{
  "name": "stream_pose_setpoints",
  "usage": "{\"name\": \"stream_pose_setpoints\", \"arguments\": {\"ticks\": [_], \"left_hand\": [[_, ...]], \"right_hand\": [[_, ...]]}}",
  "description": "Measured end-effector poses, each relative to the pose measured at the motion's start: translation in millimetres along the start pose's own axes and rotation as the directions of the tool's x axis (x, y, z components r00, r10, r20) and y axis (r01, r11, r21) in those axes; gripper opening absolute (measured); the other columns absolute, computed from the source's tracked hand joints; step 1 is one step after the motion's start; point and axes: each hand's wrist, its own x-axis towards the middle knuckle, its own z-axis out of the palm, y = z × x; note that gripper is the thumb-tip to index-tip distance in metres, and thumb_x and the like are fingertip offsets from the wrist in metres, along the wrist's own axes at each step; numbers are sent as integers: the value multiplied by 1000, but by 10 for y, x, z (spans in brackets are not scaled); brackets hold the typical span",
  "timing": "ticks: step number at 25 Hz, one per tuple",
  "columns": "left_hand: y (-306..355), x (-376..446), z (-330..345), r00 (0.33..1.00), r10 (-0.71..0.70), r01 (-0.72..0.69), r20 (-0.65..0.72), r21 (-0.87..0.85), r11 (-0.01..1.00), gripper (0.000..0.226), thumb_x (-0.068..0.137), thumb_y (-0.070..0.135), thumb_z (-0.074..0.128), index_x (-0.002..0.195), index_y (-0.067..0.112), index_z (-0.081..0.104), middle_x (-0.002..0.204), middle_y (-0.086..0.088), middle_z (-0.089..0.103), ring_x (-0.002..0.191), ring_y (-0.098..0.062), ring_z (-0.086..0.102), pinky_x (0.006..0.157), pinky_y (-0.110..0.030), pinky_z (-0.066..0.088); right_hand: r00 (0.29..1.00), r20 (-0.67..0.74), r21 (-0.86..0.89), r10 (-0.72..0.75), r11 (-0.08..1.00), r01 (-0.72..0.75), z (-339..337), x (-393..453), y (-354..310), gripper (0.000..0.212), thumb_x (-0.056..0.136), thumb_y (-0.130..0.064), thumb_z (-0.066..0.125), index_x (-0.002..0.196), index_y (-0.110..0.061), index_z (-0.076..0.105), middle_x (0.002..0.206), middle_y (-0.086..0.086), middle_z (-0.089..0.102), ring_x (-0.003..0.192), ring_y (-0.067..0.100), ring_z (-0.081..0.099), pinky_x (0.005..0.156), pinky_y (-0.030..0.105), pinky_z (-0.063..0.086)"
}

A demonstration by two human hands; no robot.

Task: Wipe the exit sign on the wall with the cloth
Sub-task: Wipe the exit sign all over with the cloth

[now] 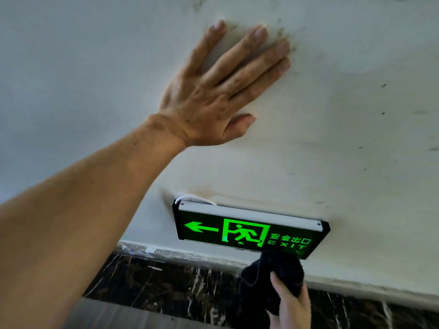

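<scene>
A lit green exit sign (pixel 247 230) with an arrow, a running figure and the word EXIT is mounted low on the white wall (pixel 344 138). My right hand (pixel 291 305) grips a bunched black cloth (pixel 273 276), whose top touches the sign's lower edge under the EXIT letters. My left hand (pixel 213 91) lies flat on the wall well above the sign, fingers spread, holding nothing.
A white cable (pixel 190 199) loops out of the wall at the sign's top left corner. Below the sign runs a dark marble skirting (pixel 166 286) with a rough paint edge. The wall carries dark smudges and stains.
</scene>
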Motion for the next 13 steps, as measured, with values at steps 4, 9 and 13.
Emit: {"name": "stream_pose_setpoints", "arguments": {"ticks": [4,9,13], "left_hand": [[-7,7,6,1000,14,-14,-2,10,1000,73,95,51,38,158,14,30,160,-3,29,147,-29,26,122,-53,7],[1,12,2,1000,12,-12,-2,18,1000,75,94,50,42,158,14,29,160,-4,27,148,-29,21,122,-53,5],[4,31,5,1000,19,-19,-12,9,1000,74,94,50,42,158,14,30,160,-4,29,147,-30,26,121,-53,8]], "right_hand": [[932,-174,49,-318,943,330,-37,56,-408,55,76,9,69,118,-27,66,107,1,70,106,28,65,97,55,47],[885,-155,36,-438,893,448,-33,143,-546,46,80,-4,71,91,-48,65,106,-14,65,104,9,62,90,41,51],[879,-85,12,-469,882,471,27,182,-500,44,81,-6,69,95,-48,67,107,-14,66,99,3,66,85,33,53]]}}
